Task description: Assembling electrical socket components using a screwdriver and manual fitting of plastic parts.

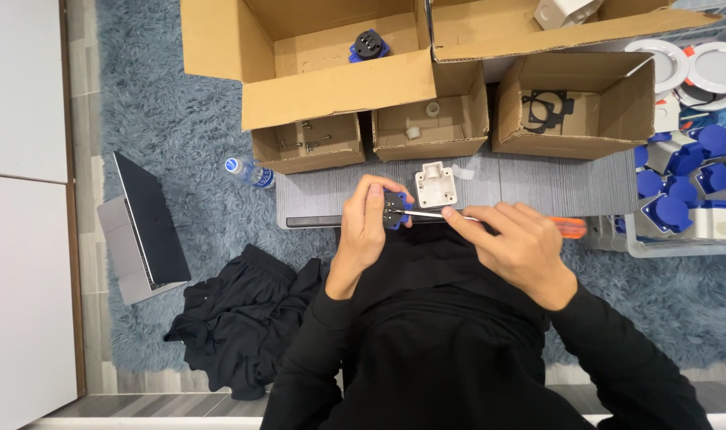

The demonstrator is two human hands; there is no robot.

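Left hand: my left hand (364, 227) keeps a closed grip on a small blue-and-black socket part (394, 210), held just above the near edge of the grey surface (530, 187).
Right hand: my right hand (516, 243) has its grip closed on an orange-handled screwdriver (568, 227), tip touching the part.
Just beyond: a white plastic housing (435, 184) lies on the surface.
Farther back: open cardboard boxes (574, 107) line the far edge.
Right side: a tray of blue-and-white sockets (685, 191).
Left, on the carpet: a water bottle (249, 172) and a laptop (140, 227).
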